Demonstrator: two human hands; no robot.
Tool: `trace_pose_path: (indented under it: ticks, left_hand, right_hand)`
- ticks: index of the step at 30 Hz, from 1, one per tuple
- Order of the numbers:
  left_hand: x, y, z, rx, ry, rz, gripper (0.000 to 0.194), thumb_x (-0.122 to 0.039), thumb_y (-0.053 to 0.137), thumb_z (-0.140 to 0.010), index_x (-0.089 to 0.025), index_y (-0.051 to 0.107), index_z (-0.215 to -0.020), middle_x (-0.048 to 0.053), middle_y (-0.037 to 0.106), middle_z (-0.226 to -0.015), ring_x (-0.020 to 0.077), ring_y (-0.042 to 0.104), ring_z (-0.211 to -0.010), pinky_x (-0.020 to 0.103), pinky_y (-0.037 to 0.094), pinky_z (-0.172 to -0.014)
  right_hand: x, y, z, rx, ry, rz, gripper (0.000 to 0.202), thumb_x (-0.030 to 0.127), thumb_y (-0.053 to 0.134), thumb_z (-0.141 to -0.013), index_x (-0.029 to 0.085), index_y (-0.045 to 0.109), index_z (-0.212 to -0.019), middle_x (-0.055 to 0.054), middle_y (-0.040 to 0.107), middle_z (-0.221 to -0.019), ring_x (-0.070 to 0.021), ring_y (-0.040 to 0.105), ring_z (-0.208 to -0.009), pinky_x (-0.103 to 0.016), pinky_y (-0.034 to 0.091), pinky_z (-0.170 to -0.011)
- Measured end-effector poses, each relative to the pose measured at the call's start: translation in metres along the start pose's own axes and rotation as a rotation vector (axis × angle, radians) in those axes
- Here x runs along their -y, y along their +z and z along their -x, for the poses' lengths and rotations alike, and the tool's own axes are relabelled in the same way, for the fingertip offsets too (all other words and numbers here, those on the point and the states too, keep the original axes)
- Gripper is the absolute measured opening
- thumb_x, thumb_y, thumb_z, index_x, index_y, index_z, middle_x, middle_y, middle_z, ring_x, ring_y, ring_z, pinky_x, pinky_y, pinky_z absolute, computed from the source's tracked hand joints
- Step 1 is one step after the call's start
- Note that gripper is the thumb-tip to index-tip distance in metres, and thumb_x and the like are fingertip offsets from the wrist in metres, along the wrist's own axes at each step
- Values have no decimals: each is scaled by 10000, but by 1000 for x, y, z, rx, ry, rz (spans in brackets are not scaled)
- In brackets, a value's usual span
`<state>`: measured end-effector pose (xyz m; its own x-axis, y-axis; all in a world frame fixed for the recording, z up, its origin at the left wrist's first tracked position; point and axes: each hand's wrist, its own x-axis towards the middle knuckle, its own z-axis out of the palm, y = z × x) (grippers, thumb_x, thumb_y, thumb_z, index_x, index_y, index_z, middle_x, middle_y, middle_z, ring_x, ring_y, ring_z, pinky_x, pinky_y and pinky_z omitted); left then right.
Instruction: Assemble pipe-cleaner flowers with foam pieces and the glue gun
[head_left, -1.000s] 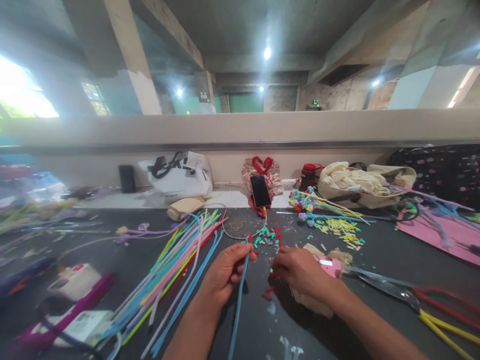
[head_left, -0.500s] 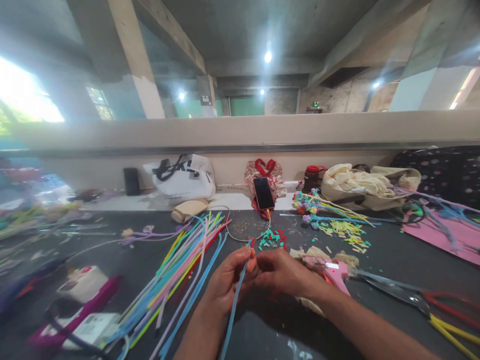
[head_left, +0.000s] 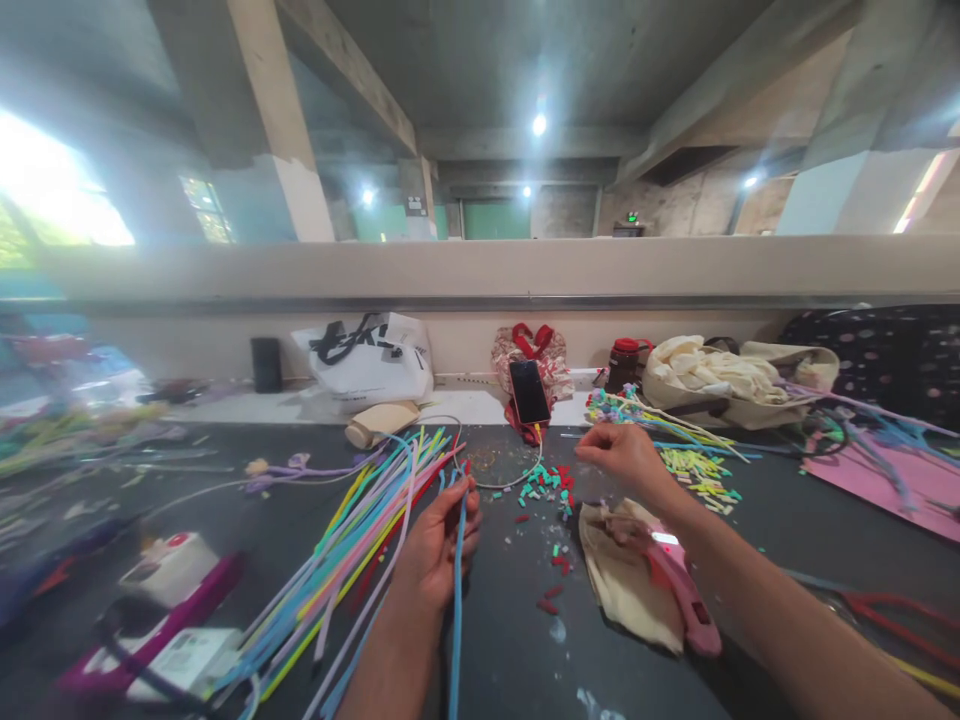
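My left hand [head_left: 444, 535] is closed round a blue pipe cleaner [head_left: 457, 610], which runs down toward me; a bit of red shows at its top end. My right hand [head_left: 619, 455] is raised off to the right, its fingertips pinched together; whatever they hold, if anything, is too small to make out. Between the hands lies a pile of short green and red pieces [head_left: 546, 484]. Below my right wrist a pink glue gun [head_left: 691, 605] rests on a beige cloth [head_left: 626, 590].
Long coloured pipe cleaners [head_left: 367, 530] lie left of my left hand. A phone [head_left: 529, 392] leans on a patterned bag at the back. Yellow pieces [head_left: 697, 470] and flower stems [head_left: 630, 410] lie beyond my right arm. Red-handled scissors [head_left: 892, 610] lie at the right.
My right hand has left my left hand and moved right and away from me. The left hand keeps the blue pipe cleaner and has shifted slightly left. The glue gun shows more fully.
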<state>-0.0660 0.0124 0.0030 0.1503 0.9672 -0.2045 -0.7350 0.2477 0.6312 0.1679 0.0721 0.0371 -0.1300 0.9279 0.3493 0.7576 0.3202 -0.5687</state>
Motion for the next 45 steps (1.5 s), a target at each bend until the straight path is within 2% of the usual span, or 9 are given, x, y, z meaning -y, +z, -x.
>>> trace_pose_path:
  ticks: [4, 7, 13, 17, 22, 26, 32, 37, 45]
  left_hand:
    - [-4, 2, 1, -42, 49, -15, 26, -151, 513, -701, -135, 519, -720, -51, 470, -477, 20, 347, -314, 91, 226, -241]
    - [-2, 4, 1, -63, 50, -39, 34, -151, 520, -693, -131, 526, -719, -48, 485, -473, 18, 353, -306, 89, 221, -240]
    - [10, 3, -4, -67, -21, -146, 65, -183, 565, -665, -137, 535, -699, -52, 517, -468, 6, 356, -277, 88, 196, -241]
    - [17, 1, -7, -86, -55, -219, 94, -212, 579, -657, -137, 546, -704, -53, 532, -476, 3, 377, -277, 89, 197, -248]
    - [22, 1, -7, -70, -64, -282, 116, -225, 597, -647, -136, 550, -705, -56, 526, -479, 0, 385, -292, 84, 203, -259]
    - [24, 2, -5, -70, -64, -324, 132, -244, 608, -638, -146, 552, -707, -61, 524, -497, -3, 376, -298, 85, 203, -264]
    - [25, 0, -7, -44, -54, -391, 148, -260, 615, -627, -141, 562, -696, -66, 502, -489, -7, 351, -300, 86, 191, -262]
    - [26, 2, -8, -40, -74, -411, 163, -260, 628, -602, -137, 556, -680, -61, 501, -483, -9, 332, -298, 87, 191, -264]
    - [29, 3, -6, -83, -68, -451, 197, -281, 644, -567, -135, 542, -650, -63, 486, -464, -7, 327, -295, 92, 172, -269]
  right_hand:
    - [-27, -14, -19, -93, 70, 107, 285, 340, 448, -697, 135, 645, -678, -15, 596, -538, -126, 495, -481, -217, 299, -450]
    - [-34, -10, -20, 4, 30, 127, 287, 291, 429, -704, 139, 648, -597, -7, 571, -471, -116, 479, -439, -214, 289, -436]
    - [-17, 17, -9, 184, -159, 104, 197, 180, 529, -624, 209, 678, -749, -3, 651, -750, -119, 539, -619, -194, 336, -537]
    - [-10, 18, -9, 173, -158, 113, 245, 294, 472, -712, 158, 656, -623, -14, 595, -532, -120, 496, -503, -208, 312, -481]
    - [-6, 2, 2, 176, -170, 79, 186, 267, 476, -714, 165, 630, -733, 7, 601, -592, -106, 503, -523, -195, 331, -500]
    - [-15, -20, 27, 156, -78, 34, 364, 337, 331, -803, 164, 564, -583, 25, 514, -454, -97, 448, -430, -202, 316, -466]
    - [-52, -48, 95, 69, 156, 204, 278, 369, 391, -770, 189, 551, -632, 20, 547, -523, -122, 490, -496, -205, 297, -469]
    - [-56, -31, 140, 201, 268, 285, 402, 485, 360, -768, 187, 540, -566, -13, 579, -532, -146, 516, -502, -228, 270, -479]
    - [-53, -8, 129, 105, 380, 231, 187, 331, 462, -684, 185, 522, -584, -4, 570, -541, -137, 488, -494, -222, 248, -456]
